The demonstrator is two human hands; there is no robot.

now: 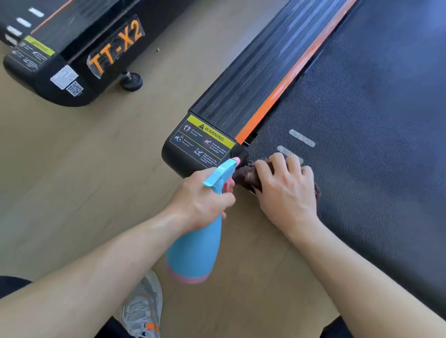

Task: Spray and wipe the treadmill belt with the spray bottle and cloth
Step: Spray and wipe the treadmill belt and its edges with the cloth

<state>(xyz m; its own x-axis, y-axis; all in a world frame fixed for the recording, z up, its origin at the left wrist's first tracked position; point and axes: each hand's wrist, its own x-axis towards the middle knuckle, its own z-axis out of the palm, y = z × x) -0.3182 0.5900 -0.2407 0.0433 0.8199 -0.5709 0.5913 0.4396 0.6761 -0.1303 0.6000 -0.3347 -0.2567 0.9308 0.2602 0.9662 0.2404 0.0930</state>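
Blue plastic spray bottle (194,253): pink at base and nozzle tip, held over the floor just short of the treadmill's near end; the nozzle nearly touches the cloth.
Left hand (202,199): wrapped round the bottle's neck with fingers at the trigger; I cannot tell whether it is squeezing.
Yellow warning sticker (205,140): on the black end cap at the belt's near left corner, just left of the cloth.
Dark maroon fuzzy cloth (245,175): bunched on the belt's near left corner, mostly under the other hand.
Right hand (285,185): on top of the cloth, fingers curled over it, pressing it onto the belt.
Black textured treadmill belt (371,115): runs away from that corner to the upper right, beside an orange stripe.
Progress: wiping looks under way at this corner only. No wet patch shows clearly, so how much has been sprayed is unclear. Most of the belt probably remains.
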